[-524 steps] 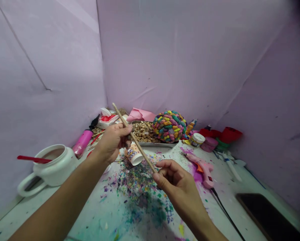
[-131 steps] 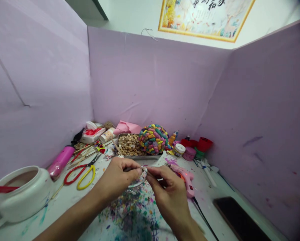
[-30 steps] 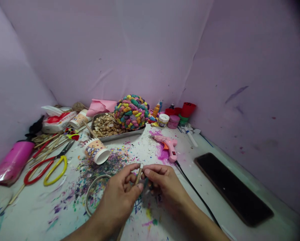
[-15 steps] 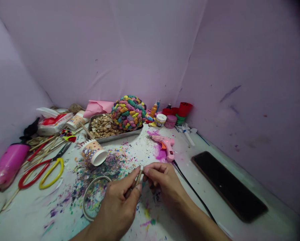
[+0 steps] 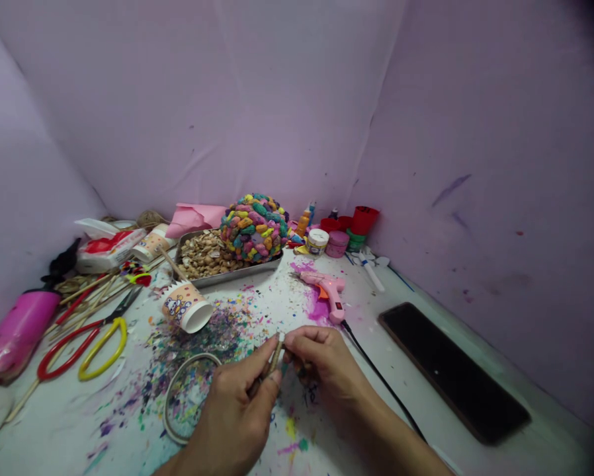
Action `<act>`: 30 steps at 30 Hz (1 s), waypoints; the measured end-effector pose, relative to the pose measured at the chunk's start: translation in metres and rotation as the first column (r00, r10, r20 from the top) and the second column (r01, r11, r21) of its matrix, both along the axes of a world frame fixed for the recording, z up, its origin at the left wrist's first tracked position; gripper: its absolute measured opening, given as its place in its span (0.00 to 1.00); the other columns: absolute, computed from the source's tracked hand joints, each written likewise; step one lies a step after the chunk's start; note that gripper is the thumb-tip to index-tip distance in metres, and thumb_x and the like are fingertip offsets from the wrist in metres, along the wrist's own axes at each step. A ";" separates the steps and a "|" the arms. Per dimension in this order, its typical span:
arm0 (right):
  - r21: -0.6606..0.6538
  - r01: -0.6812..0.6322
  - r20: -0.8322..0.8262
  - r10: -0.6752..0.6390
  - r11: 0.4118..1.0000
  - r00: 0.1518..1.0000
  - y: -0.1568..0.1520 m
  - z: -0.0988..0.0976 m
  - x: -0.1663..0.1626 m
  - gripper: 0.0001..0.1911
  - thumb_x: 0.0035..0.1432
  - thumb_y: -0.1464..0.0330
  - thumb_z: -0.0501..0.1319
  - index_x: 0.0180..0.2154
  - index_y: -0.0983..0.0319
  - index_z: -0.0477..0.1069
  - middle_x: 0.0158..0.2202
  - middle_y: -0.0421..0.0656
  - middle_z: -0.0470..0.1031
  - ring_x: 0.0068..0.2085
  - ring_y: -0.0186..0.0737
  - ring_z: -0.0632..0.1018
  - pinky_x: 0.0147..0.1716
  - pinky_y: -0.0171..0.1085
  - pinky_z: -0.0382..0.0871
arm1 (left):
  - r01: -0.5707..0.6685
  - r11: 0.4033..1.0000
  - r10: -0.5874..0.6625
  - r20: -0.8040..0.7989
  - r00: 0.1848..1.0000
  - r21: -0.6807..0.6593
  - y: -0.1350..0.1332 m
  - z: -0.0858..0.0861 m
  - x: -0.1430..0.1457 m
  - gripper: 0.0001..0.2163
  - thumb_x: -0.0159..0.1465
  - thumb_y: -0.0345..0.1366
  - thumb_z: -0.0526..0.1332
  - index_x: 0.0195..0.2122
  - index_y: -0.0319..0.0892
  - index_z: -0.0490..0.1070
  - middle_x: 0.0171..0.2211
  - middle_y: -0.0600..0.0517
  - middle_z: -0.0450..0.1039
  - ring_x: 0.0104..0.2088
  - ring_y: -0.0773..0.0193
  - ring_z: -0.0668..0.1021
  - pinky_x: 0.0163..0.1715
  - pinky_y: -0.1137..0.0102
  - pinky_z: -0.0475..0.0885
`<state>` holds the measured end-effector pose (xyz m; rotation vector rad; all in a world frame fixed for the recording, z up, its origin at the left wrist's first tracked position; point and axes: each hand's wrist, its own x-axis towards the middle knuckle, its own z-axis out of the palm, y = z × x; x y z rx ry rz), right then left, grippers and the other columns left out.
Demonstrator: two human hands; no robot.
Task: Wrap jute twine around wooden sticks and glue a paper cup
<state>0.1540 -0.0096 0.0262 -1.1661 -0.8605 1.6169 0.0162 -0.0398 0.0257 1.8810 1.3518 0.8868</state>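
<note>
My left hand [image 5: 240, 403] is closed around a thin brown stick [image 5: 276, 357], perhaps wound with cord, whose whitish tip points up and away from me. My right hand [image 5: 324, 360] meets it from the right, thumb and forefinger pinched together beside that tip. What the right fingers hold is too small to make out, and its other fingers curl underneath. A pale ring [image 5: 172, 390] lies on the table, partly behind my left hand. Beyond my hands a pink glue gun [image 5: 333, 291] rests on its side, with a small red light on it.
Left are red-and-yellow-handled scissors [image 5: 73, 350], sticks and a magenta bottle [image 5: 22, 334]. A paper cup [image 5: 185, 307] lies near a metal tray [image 5: 227, 276] bearing shells and a colourful lumpy ball [image 5: 254, 228]. Paint jars [image 5: 317, 242] stand behind. A black phone [image 5: 453, 373] and the gun's cable [image 5: 381, 380] lie right.
The view has tilted up very slightly, so the scene sits a little lower. My hands keep nearly the same pose, the right fingers still at the stick's tip.
</note>
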 end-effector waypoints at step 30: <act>0.203 -0.086 -0.080 0.104 0.975 0.991 -0.008 0.004 -0.003 0.12 0.45 0.63 0.63 0.33 0.62 0.74 0.29 0.41 0.73 0.28 0.36 0.73 0.27 0.35 0.68 | -0.071 0.902 0.267 0.420 0.867 -0.426 0.028 0.029 0.012 0.21 0.49 0.40 0.60 0.43 0.35 0.64 0.13 0.61 0.59 0.13 0.71 0.64 0.12 0.77 0.59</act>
